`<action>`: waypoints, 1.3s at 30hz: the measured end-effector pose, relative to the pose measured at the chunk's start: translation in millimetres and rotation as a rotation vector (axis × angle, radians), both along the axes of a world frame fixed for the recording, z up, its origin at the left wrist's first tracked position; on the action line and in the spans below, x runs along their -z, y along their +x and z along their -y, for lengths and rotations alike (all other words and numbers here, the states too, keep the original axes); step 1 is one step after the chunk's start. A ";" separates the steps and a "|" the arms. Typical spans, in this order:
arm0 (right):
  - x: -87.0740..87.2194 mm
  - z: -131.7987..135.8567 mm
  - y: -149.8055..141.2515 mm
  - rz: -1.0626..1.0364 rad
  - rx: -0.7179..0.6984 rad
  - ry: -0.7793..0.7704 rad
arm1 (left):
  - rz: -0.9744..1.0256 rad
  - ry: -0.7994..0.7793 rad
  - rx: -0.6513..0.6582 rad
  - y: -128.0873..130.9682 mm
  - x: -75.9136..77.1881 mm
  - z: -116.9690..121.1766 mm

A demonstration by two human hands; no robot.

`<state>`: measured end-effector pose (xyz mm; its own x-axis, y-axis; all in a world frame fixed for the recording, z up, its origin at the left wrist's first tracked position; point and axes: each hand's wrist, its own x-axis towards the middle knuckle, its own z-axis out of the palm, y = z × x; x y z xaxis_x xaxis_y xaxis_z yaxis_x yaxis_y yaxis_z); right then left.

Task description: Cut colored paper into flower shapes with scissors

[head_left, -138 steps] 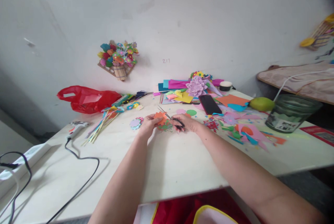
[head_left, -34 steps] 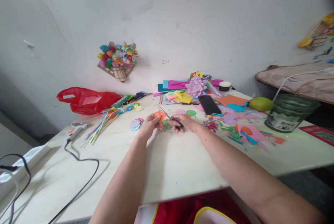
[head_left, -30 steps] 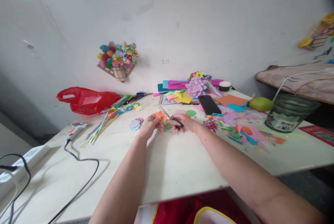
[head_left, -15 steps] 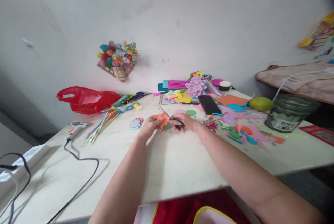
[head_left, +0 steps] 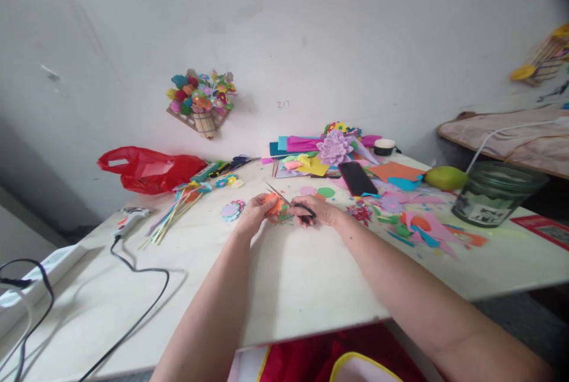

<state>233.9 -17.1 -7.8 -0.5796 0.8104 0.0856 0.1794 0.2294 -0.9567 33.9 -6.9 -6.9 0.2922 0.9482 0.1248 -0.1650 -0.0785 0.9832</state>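
My left hand (head_left: 252, 213) pinches a small orange paper flower (head_left: 272, 201) just above the white table (head_left: 284, 287). My right hand (head_left: 319, 211) grips the black handles of a pair of scissors (head_left: 288, 204). The blades point up and to the left, across the orange flower's edge. Small green and coloured scraps lie under both hands. A lilac and pink paper disc (head_left: 232, 210) rests just left of my left hand.
A black phone (head_left: 357, 178), coloured paper sheets and cut scraps (head_left: 418, 225) crowd the right. A green glass jar (head_left: 493, 192) and a green fruit (head_left: 446, 178) stand far right. A glue gun (head_left: 130, 218) with its cable, coloured sticks (head_left: 173, 213) and a red bag (head_left: 149, 168) lie left.
The orange flower has been turned a little in my left hand, and the scissor blades have shifted slightly against its edge. Both hands stay in the same spot.
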 end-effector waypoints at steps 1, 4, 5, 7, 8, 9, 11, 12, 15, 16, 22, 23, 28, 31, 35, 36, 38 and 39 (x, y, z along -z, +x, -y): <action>0.0 0.1 -0.1 -0.002 -0.002 0.001 | 0.010 0.001 -0.011 -0.1 0.1 -0.1; 0.3 -0.2 -0.7 -0.007 0.002 -0.009 | 0.026 -0.013 -0.032 -0.5 1.1 -1.0; 0.2 -0.3 -0.8 -0.011 0.007 -0.019 | 0.030 -0.018 -0.041 -0.7 1.6 -1.3; -0.2 -0.5 -1.1 -0.026 0.018 -0.038 | 0.039 -0.023 -0.060 -1.0 2.6 -2.1; -0.5 -0.5 -1.2 -0.031 0.020 -0.043 | 0.043 -0.024 -0.070 -1.2 3.0 -2.5; -1.0 -0.5 -1.3 -0.032 0.019 -0.044 | 0.048 -0.024 -0.077 -1.3 3.4 -2.9; -1.7 -0.4 -1.5 -0.018 0.020 -0.039 | 0.055 -0.022 -0.085 -1.5 3.9 -3.9; -1.9 -0.5 -1.6 -0.005 0.022 -0.038 | 0.056 -0.020 -0.086 -1.5 4.1 -4.4; -1.2 -1.6 -1.6 0.018 0.038 -0.043 | 0.050 -0.011 -0.084 -1.8 4.6 -5.6; -0.6 -2.1 -1.5 0.018 0.039 -0.042 | 0.047 -0.010 -0.080 -1.9 4.6 -5.7; 0.5 -3.1 0.6 0.013 0.011 -0.029 | 0.069 -0.022 -0.031 -3.2 4.9 -4.3; -0.1 -2.5 0.9 0.012 0.006 -0.027 | 0.072 -0.025 -0.021 -3.6 5.0 -4.3; -2.0 -0.3 1.0 0.029 0.000 -0.029 | 0.070 -0.038 0.025 -5.2 4.8 -4.3; -1.1 -1.1 0.5 0.025 -0.005 -0.034 | 0.055 -0.046 0.030 -5.6 3.7 -3.5; -0.4 -1.5 -0.7 0.024 -0.009 -0.043 | 0.048 -0.036 0.047 -5.9 3.0 -3.3; -0.6 -1.4 -1.1 0.026 -0.006 -0.045 | 0.052 -0.030 0.049 -6.0 3.1 -3.4; -0.8 -1.2 -1.6 0.029 0.002 -0.046 | 0.055 -0.024 0.051 -6.2 3.4 -3.6; -0.8 -1.1 -1.7 0.030 0.006 -0.047 | 0.054 -0.025 0.050 -6.3 3.5 -3.7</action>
<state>232.2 -16.0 -7.0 -0.5765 0.8165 0.0301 0.2092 0.1831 -0.9606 27.6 -3.2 -10.4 0.3324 0.9357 0.1179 -0.2205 -0.0444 0.9744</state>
